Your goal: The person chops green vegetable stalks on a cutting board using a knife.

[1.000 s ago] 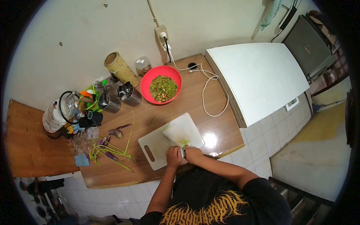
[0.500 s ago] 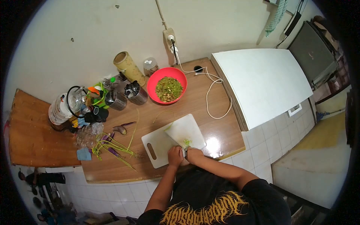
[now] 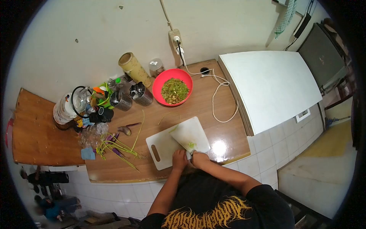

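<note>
A white cutting board with a slotted handle lies near the table's front edge. At its near edge, my left hand is closed in a fist; whatever it grips is hidden. Close beside it, my right hand is wrapped around a knife, only a little of whose pale blade shows between the hands. Chopped green pieces lie on the board just beyond the fingers. Past the board stands a red bowl holding chopped green vegetables.
Long green stalks and purple eggplants lie left of the board. Behind them are metal utensil holders, a bamboo tube and a clear jar. A white cable loops on the right, beside a white-topped surface.
The whole view has shifted slightly. Both hands stay together at the board's near edge, with little visible movement. At the far lower left, a person in blue shows more clearly.
</note>
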A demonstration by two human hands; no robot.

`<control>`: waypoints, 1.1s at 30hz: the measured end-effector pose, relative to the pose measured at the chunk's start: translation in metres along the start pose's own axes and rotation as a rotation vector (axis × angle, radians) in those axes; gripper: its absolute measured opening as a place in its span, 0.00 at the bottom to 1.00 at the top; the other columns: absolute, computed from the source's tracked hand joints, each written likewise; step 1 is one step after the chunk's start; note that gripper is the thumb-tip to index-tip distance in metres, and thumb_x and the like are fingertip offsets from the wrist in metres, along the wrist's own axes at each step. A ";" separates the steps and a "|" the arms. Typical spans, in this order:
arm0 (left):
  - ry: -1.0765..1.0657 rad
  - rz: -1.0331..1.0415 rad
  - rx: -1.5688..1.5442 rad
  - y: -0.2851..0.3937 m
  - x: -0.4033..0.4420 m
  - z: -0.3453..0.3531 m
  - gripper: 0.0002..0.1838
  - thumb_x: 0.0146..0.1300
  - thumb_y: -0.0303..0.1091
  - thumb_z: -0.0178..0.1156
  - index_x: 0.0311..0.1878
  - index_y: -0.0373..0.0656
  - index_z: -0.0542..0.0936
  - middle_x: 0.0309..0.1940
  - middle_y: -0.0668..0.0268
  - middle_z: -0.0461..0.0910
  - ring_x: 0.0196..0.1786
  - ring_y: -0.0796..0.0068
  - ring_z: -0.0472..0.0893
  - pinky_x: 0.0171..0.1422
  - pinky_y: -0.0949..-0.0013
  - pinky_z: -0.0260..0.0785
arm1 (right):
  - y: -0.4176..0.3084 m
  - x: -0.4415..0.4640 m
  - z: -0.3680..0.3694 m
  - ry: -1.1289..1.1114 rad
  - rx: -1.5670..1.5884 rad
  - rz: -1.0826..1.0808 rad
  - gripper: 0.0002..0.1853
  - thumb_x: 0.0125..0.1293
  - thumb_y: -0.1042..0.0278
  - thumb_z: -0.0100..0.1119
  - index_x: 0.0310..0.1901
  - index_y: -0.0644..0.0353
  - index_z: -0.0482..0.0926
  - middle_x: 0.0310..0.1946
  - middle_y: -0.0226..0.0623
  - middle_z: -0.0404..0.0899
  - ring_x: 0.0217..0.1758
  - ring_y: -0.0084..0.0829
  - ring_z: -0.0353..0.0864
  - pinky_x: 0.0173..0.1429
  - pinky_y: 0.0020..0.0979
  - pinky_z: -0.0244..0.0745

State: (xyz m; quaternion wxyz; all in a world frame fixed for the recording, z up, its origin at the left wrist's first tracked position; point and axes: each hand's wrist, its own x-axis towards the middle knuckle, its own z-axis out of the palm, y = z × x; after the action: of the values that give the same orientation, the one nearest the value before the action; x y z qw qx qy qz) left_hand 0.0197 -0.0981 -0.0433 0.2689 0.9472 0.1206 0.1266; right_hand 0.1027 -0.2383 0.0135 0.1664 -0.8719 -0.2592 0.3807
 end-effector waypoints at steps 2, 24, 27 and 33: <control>0.004 -0.011 -0.026 -0.002 0.001 0.003 0.05 0.60 0.27 0.61 0.39 0.38 0.78 0.34 0.51 0.76 0.42 0.46 0.77 0.49 0.46 0.69 | 0.004 0.004 0.005 0.036 0.011 -0.013 0.16 0.66 0.64 0.53 0.49 0.66 0.77 0.43 0.57 0.86 0.49 0.53 0.87 0.54 0.49 0.80; -0.169 0.187 -0.106 -0.023 0.016 -0.022 0.07 0.58 0.27 0.62 0.40 0.38 0.78 0.35 0.50 0.77 0.42 0.44 0.78 0.48 0.47 0.71 | -0.012 -0.015 -0.001 0.057 0.061 0.018 0.17 0.66 0.61 0.55 0.48 0.66 0.78 0.44 0.54 0.86 0.49 0.51 0.86 0.53 0.48 0.80; -0.231 0.223 -0.174 -0.029 0.019 -0.027 0.06 0.59 0.28 0.62 0.39 0.39 0.79 0.35 0.50 0.77 0.42 0.44 0.78 0.49 0.47 0.71 | -0.018 -0.016 0.012 0.104 0.065 0.081 0.16 0.66 0.62 0.54 0.48 0.67 0.77 0.43 0.54 0.86 0.47 0.52 0.87 0.52 0.49 0.80; -0.264 0.279 -0.063 -0.035 0.026 -0.043 0.04 0.62 0.32 0.61 0.38 0.43 0.80 0.36 0.55 0.80 0.43 0.49 0.80 0.50 0.49 0.72 | -0.042 -0.005 0.027 0.187 0.083 0.194 0.16 0.66 0.64 0.51 0.49 0.67 0.75 0.38 0.55 0.86 0.43 0.55 0.87 0.48 0.52 0.80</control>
State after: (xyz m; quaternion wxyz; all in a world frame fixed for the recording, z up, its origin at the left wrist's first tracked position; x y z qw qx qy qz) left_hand 0.0252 -0.0410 -0.0221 0.2918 0.9542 -0.0521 0.0411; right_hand 0.0663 -0.2047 0.0191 0.1883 -0.9168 -0.1410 0.3227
